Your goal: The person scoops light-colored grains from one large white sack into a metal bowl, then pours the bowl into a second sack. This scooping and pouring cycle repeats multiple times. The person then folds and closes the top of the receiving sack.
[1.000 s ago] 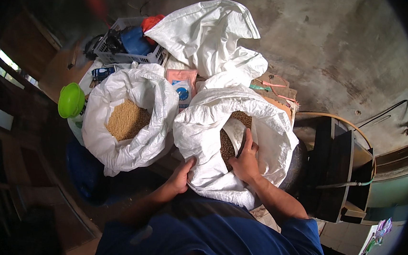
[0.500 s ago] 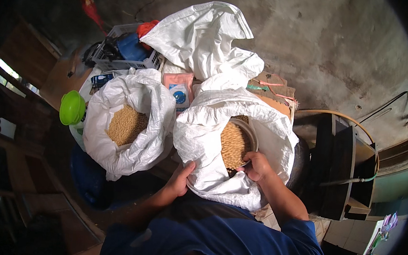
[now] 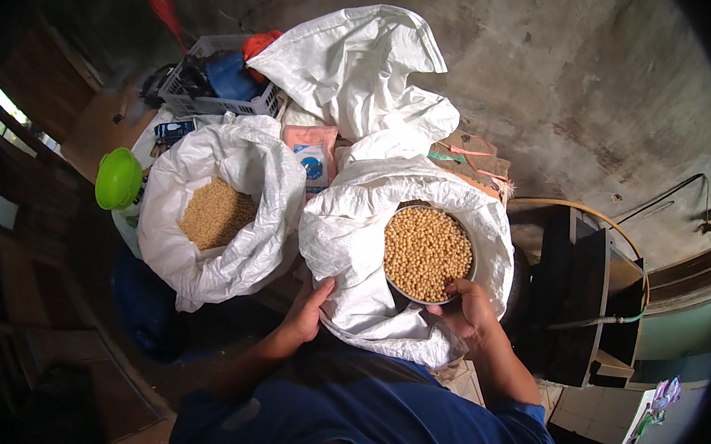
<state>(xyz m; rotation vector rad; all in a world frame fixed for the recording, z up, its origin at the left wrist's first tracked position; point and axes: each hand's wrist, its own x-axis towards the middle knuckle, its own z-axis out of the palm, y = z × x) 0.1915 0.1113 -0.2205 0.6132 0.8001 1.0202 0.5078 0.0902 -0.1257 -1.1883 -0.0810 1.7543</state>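
Observation:
In the mouth of the right-hand white sack [image 3: 342,229], a round metal bowl [image 3: 473,273] sits heaped with pale yellow beans [image 3: 426,253] that look like soybeans. My right hand [image 3: 470,310] grips its near right rim, thumb on top. At the sack's near left side is my left hand [image 3: 305,311], its thumb against the woven cloth and its fingers partly hidden behind the edge, holding the sack. To the left stands a second white sack [image 3: 277,216], its top rolled down, with similar beans [image 3: 216,213] inside.
A lime green bowl [image 3: 118,178] is left of the second sack. Behind stand a grey plastic crate [image 3: 183,102], a pink packet [image 3: 320,142] and an upright white sack [image 3: 346,71] near the concrete wall. Dark shelving [image 3: 587,299] and a hose [image 3: 594,322] are on the right.
The bowl has come up and slightly right in the sack, now level and full; its blurred beans have settled into a heap. My left hand has stayed at the sack's edge.

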